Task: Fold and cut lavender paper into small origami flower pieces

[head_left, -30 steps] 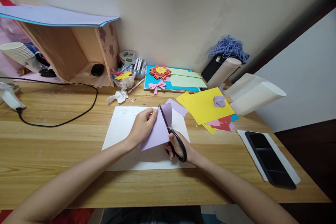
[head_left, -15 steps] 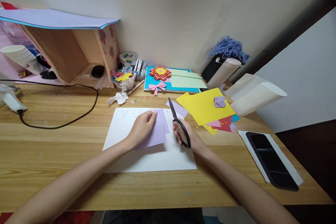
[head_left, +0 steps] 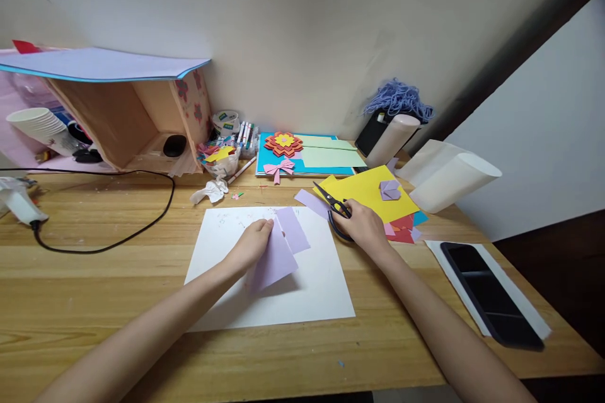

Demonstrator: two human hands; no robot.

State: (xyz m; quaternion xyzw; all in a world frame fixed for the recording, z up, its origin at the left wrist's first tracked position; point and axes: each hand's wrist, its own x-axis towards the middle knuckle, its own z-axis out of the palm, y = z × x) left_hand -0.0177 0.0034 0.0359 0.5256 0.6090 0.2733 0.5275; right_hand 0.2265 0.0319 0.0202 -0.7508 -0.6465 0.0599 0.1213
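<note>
My left hand (head_left: 255,244) pinches a piece of purple paper (head_left: 274,262), tilted above a white sheet (head_left: 326,293). A second purple strip (head_left: 293,230) lies on the white sheet beside it. My right hand (head_left: 365,225) has its fingers on the black scissors (head_left: 336,203), low over the table by the yellow paper (head_left: 371,186). The scissors' blades point up and left, slightly parted, over another purple piece (head_left: 312,203). Whether the scissors touch the table I cannot tell.
Behind lie a blue board (head_left: 267,165) with a layered paper flower (head_left: 283,144) and a pink bow (head_left: 278,168). A phone (head_left: 491,296) rests at right. A black cable (head_left: 108,250) loops at left, before an open box (head_left: 142,119). Rolled white paper (head_left: 458,182) stands back right.
My right hand has moved right with the scissors, whose blades now point more to the left. The purple paper in my left hand has tilted, and a strip now shows separate from it.
</note>
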